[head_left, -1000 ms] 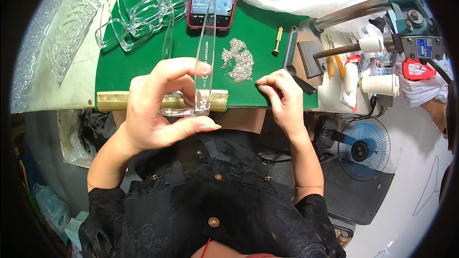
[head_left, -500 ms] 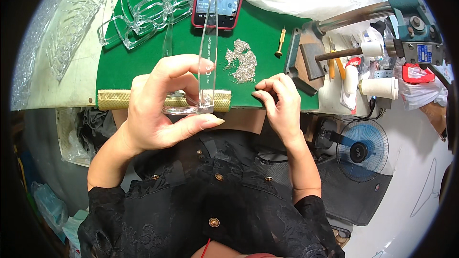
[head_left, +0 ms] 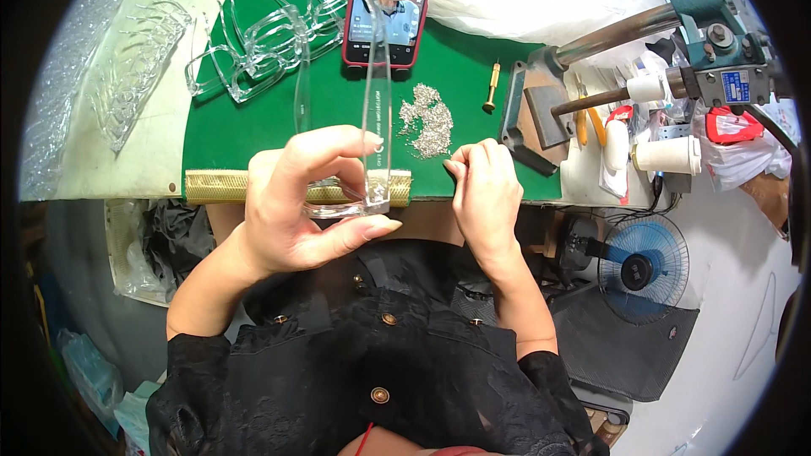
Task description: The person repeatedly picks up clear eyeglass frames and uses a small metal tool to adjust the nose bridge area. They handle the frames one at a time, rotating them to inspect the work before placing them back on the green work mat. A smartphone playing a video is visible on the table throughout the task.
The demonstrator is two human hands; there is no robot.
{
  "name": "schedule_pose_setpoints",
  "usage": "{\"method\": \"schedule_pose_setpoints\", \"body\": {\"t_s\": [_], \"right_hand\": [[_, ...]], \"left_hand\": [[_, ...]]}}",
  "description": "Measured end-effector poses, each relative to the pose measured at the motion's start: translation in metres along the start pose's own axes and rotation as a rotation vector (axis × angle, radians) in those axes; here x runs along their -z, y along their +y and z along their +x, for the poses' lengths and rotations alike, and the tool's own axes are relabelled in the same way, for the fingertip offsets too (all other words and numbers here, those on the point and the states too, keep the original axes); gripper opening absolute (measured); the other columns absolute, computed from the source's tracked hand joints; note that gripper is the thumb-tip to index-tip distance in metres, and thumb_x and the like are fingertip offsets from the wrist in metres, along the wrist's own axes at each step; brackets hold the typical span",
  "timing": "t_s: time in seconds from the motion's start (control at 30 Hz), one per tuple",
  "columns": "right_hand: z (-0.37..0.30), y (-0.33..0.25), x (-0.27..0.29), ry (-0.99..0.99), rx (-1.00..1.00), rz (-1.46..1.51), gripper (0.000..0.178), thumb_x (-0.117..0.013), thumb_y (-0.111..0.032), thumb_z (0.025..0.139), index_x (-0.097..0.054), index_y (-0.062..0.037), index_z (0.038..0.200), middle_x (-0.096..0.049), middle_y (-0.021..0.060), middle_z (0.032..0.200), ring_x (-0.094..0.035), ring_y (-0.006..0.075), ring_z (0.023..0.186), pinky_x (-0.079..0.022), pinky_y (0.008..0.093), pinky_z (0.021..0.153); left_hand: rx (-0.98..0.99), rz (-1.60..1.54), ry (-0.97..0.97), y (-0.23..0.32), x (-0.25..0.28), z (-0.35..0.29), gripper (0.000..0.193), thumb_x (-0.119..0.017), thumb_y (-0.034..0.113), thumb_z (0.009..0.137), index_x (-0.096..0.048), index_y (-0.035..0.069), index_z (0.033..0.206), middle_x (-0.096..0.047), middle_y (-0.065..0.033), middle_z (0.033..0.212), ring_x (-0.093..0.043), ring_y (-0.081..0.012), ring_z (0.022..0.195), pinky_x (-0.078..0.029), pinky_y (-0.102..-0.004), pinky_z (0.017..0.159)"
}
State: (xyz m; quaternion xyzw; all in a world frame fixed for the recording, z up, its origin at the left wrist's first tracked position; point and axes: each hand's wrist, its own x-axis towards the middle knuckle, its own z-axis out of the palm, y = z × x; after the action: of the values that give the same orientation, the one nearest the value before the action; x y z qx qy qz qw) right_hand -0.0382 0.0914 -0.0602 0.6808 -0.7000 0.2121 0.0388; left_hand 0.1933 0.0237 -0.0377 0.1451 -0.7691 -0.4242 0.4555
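Observation:
My left hand (head_left: 283,203) is closed on a pair of clear plastic glasses (head_left: 378,122), thumb below and fingers curled around the hinge corner. One temple points away from me, with small dark print along it; the front is partly hidden by my fingers. My right hand (head_left: 488,203) rests at the near edge of the green mat (head_left: 338,114), thumb and fingertips pinched together. Whatever is in that pinch is too small or hidden to make out. Just beyond those fingertips lies a heap of tiny silvery screws (head_left: 433,125).
A gold textured strip (head_left: 215,187) runs along the mat's front edge. More clear glasses (head_left: 252,63) are piled at the far left. A red-cased phone (head_left: 406,46) stands at the back. Rightward are a brass screwdriver (head_left: 492,86), a hand press (head_left: 718,36) and a white cup (head_left: 667,155).
My right hand has edged toward the screws and turned so its back faces up more. My left hand keeps hold of the glasses. The whole view has shifted slightly.

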Motion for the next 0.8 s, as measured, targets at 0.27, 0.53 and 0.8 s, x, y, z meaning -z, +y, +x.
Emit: {"method": "schedule_pose_setpoints", "body": {"t_s": [0.27,0.53,0.8], "right_hand": [[0.017,0.029,0.019,0.026,0.168,0.422,0.008,-0.061,-0.002,0.078,-0.053,-0.0025,0.077,-0.050,0.0100,0.077,-0.050,0.0269,0.072,-0.042,0.0345,0.063],[0.049,-0.009,0.089,0.158,0.555,0.525,0.019,-0.071,-0.024,0.070,-0.060,-0.0084,0.073,-0.054,0.0030,0.076,-0.051,0.0200,0.069,-0.040,0.0293,0.059],[0.050,-0.003,0.086,0.150,0.553,0.511,0.022,-0.072,-0.026,0.070,-0.061,-0.0072,0.074,-0.057,0.0033,0.075,-0.053,0.0197,0.067,-0.039,0.0304,0.059]], "left_hand": [[0.116,-0.154,-0.054,0.014,-0.014,0.022,0.077,-0.084,0.011,0.069,-0.041,-0.004,0.131,-0.065,-0.0067,0.075,-0.063,-0.0111,0.065,-0.048,-0.0236,0.060],[0.211,-0.260,-0.127,0.018,-0.051,0.046,0.070,-0.083,0.013,0.070,-0.050,0.000,0.130,-0.064,-0.0047,0.068,-0.061,-0.0079,0.061,-0.050,-0.0224,0.062],[0.156,-0.162,-0.103,0.014,-0.053,0.048,0.068,-0.083,0.016,0.069,-0.053,0.001,0.128,-0.065,-0.0063,0.068,-0.065,-0.0124,0.061,-0.051,-0.0241,0.060]]}}
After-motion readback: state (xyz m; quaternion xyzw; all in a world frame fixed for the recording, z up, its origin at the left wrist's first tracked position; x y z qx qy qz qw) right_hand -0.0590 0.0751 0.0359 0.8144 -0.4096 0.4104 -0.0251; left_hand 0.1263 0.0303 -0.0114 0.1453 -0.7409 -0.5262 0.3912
